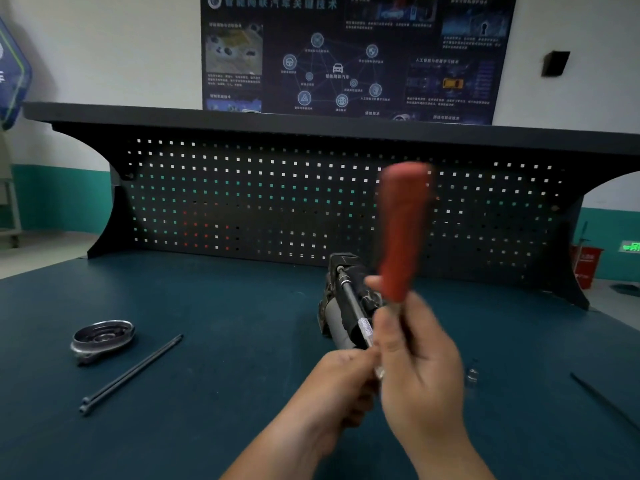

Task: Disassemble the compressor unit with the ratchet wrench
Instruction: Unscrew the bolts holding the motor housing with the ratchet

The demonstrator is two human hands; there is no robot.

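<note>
Head view: the right hand (420, 362) is wrapped round the lower end of the wrench (403, 230), fingers curled tight on it. The red handle stands up from the fist, tilted a little left and blurred. Just left of that grip, touching it, the left hand (346, 379) has its fingers curled in a pinch on the near, knurled end of the extension (348, 294). The wrench head itself is hidden between the two hands.

From the grip the extension runs up and away to the compressor (334, 306). Its far tip sits at the top of that unit, near the far end. The compressor lies on the mat (242, 323), just beyond both hands, in front of the pegboard (277, 202).

Well to the left of the grip lies a round metal cap (102, 337), with two long bolts (133, 372) side by side just beside it, nearer the person. Near the right hand, on its right, is a small metal piece (471, 375), too blurred to tell. Farther right lies a thin dark rod (604, 400)
</note>
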